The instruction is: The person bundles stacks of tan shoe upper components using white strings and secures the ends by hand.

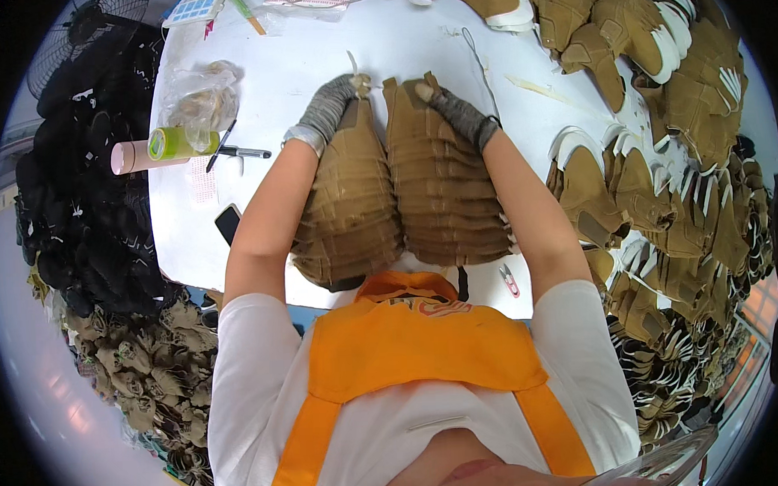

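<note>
Two stacks of brown shoe uppers lie side by side in front of me, a left stack (349,201) and a right stack (443,190), each made of several nested pieces. My left hand (331,108), in a grey fingerless glove, is at the far end of the left stack. Its fingertips are pinched together, with a thin pale strip (351,63) sticking up from them. My right hand (457,112), gloved alike, grips the far end of the right stack, its thumb pressed on the top piece. Its other fingers are partly hidden.
The white table (279,41) holds a pink-and-green cylinder (167,144), pens (247,152), a plastic bag (200,95) and a phone (228,223) on the left. Small red snips (509,282) lie at the near right. Brown uppers (593,189) crowd the right; dark piles (88,202) stand left.
</note>
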The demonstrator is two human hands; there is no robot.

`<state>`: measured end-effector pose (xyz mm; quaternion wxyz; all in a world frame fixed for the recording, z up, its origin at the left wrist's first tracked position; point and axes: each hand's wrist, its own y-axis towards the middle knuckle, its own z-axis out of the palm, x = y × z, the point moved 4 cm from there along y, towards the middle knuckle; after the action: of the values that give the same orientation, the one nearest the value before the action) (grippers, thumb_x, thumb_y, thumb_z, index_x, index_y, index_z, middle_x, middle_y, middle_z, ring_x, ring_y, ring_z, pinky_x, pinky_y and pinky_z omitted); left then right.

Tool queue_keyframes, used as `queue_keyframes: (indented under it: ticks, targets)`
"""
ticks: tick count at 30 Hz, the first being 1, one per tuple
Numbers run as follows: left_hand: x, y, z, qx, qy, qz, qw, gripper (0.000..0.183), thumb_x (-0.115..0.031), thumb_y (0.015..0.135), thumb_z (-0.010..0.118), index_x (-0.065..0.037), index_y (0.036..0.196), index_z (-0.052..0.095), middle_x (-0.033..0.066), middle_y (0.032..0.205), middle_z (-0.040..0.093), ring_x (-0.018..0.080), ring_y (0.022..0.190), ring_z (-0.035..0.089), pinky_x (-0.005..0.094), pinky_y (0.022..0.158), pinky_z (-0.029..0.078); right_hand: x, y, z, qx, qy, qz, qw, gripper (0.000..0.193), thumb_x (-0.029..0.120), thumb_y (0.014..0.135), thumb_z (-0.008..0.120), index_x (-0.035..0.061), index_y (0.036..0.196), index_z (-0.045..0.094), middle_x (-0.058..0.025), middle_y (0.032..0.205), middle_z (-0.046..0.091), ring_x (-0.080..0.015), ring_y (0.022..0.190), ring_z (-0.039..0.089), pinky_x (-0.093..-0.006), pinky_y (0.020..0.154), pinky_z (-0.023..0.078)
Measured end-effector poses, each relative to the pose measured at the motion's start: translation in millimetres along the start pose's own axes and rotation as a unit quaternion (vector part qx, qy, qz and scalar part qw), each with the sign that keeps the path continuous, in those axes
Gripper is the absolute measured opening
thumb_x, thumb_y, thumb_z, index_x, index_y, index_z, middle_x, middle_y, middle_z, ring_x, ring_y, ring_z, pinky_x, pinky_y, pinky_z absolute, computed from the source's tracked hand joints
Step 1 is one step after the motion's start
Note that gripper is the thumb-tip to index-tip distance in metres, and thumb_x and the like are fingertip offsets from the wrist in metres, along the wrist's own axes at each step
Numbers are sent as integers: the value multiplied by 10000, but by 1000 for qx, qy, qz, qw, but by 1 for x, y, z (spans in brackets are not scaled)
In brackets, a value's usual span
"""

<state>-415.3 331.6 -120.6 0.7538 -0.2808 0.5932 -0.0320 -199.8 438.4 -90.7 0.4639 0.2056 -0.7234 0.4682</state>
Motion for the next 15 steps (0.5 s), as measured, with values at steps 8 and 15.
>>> queue_keyframes:
  ticks: [8, 15]
  targets:
    - [40, -39, 33, 11, -26, -59, 998, 323, -258, 897, 591, -5, 1098, 596, 53, 846, 622, 118, 777, 594, 196, 603, 498, -30, -44, 36, 77, -59, 110, 989, 904, 607, 779, 593, 7, 1388, 298, -192, 1302, 479, -306, 1240, 416, -363, 1054, 300]
    - [3, -12, 31, 36, 224, -12, 974, 210, -170, 881, 606, -35, 1038, 643, 64, 917, 656, 147, 856, 561, 268, 813, 447, 15, 29, 39, 13, -158, -138, 978, 296, 360, 823, 597, 150, 1007, 695, -74, 977, 677, -230, 921, 624, -334, 851, 461]
